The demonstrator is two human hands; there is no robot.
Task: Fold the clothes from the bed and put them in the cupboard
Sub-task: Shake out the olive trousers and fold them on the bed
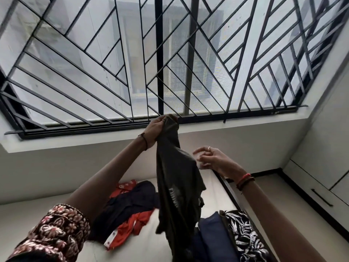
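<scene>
My left hand (155, 129) is raised high in front of the window and grips the top of a dark olive T-shirt (178, 188), which hangs down over the bed (143, 248). My right hand (212, 157) hovers just right of the hanging shirt with loosely spread fingers, holding nothing. Below lie unfolded clothes: a dark navy garment (128, 205) and a red one (132, 226). Folded pieces sit at the bed's right edge: a blue stack (213, 235) and a black-and-white leaf-print cloth (243, 235).
A barred window (160, 59) fills the wall behind the bed. White cupboard doors with a black handle (322, 197) stand at the right. A strip of floor (279, 195) runs between bed frame and cupboard.
</scene>
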